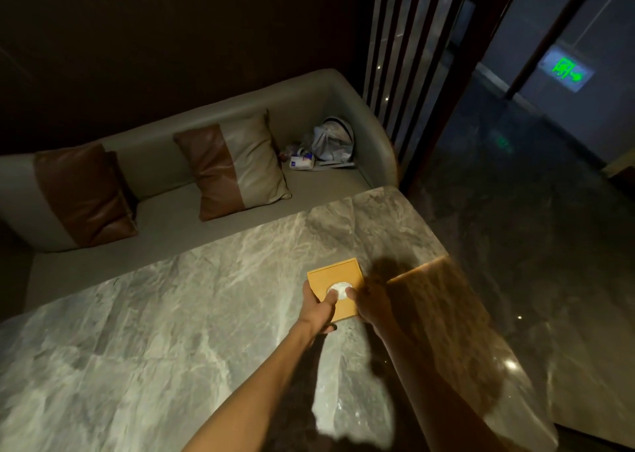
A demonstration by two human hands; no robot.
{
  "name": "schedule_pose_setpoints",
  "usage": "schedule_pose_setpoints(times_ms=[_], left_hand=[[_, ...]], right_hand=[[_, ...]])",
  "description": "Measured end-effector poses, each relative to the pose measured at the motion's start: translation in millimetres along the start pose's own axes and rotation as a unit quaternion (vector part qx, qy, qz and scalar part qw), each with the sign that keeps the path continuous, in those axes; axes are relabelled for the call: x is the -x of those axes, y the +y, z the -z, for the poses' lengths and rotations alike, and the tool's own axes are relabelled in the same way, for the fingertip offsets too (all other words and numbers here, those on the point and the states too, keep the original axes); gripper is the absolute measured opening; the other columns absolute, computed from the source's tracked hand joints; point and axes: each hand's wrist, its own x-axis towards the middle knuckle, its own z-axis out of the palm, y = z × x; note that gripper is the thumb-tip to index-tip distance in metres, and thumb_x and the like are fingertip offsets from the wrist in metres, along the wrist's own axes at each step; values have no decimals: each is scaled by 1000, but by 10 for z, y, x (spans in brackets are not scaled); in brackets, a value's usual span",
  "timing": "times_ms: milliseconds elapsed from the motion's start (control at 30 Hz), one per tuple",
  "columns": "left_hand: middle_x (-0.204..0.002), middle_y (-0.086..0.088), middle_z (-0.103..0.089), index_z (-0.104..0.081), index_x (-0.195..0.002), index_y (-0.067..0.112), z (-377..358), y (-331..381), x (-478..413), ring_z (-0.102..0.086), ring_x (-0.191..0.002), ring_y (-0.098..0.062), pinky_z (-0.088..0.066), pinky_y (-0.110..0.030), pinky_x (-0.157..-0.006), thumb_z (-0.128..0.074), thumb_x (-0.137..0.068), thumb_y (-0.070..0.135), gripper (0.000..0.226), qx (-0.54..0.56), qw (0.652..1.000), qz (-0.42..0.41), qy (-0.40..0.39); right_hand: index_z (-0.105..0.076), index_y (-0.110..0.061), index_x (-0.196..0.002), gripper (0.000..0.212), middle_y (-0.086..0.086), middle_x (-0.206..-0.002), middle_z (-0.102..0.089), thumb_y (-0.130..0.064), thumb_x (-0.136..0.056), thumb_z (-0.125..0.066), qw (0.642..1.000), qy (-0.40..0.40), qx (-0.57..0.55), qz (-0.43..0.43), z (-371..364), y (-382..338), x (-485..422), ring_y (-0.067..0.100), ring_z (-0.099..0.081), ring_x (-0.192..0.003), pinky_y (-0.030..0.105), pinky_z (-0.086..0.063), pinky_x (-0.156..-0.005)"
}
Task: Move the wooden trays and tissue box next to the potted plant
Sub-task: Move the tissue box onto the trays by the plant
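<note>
A square wooden tissue box (335,274) with a round white opening on top sits near the right end of the grey marble table (171,314). My left hand (318,309) grips the box's near left side, thumb on the top beside the opening. My right hand (369,302) holds the box's right side, a fingertip touching the opening's rim. No wooden trays and no potted plant are in view.
A grey sofa (165,166) runs along the table's far side with two brown-and-beige cushions (233,170) and a white bag (331,142) with small items at its right end. Dark slatted screen (412,56) and glossy floor (532,194) lie to the right.
</note>
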Motion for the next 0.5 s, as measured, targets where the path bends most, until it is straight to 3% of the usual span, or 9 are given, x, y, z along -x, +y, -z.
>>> schedule_pose_setpoints(times_ms=[100, 167, 267, 367, 433, 500], left_hand=[[-127, -4, -50, -17, -139, 31, 233, -60, 205, -65, -102, -30, -60, -58, -75, -58, -93, 39, 63, 39, 999, -4, 30], [-123, -4, -52, -17, -140, 32, 462, -140, 377, -67, -89, -24, -63, -50, -68, -57, -93, 40, 62, 55, 997, -17, 43], [-121, -6, -58, -21, -141, 32, 867, -303, 674, -69, -88, -23, -62, -39, -59, -53, -96, 35, 55, 86, 992, -54, 79], [-126, -5, -60, -29, -139, 33, 1385, -528, 1027, -67, -103, -27, -62, -48, -77, -52, -96, 32, 49, 103, 983, -82, 125], [-129, -6, -60, -32, -138, 30, 1734, -732, 1260, -64, -110, -28, -55, -56, -93, -54, -96, 29, 48, 116, 973, -103, 169], [-128, -5, -60, -32, -138, 31, 2175, -1019, 1547, -64, -109, -29, -54, -58, -92, -55, -95, 31, 49, 129, 963, -111, 210]], right_hand=[[-60, -13, -129, 42, 14, -118, -70, -27, -89, -66, 999, -11, -7, 53, -139, -126, 260, 32, -67, -106, 35, -53, -87], [-63, -15, -123, 36, 11, -114, -72, -24, -88, -66, 995, -23, -7, 97, -279, -233, 484, 28, -69, -101, 40, -56, -92], [-61, -27, -122, 40, 4, -114, -71, -40, -84, -64, 990, -64, -23, 121, -581, -385, 851, 27, -69, -100, 46, -57, -91], [-55, -41, -125, 51, -3, -113, -71, -55, -76, -61, 988, -101, -22, 117, -1039, -566, 1227, 26, -69, -101, 48, -59, -89], [-58, -43, -123, 49, -9, -103, -73, -53, -75, -62, 983, -125, -22, 130, -1386, -658, 1484, 20, -71, -92, 45, -62, -80], [-64, -39, -117, 40, -9, -93, -73, -44, -77, -65, 979, -138, -10, 151, -1839, -781, 1821, 16, -71, -83, 41, -65, -68]])
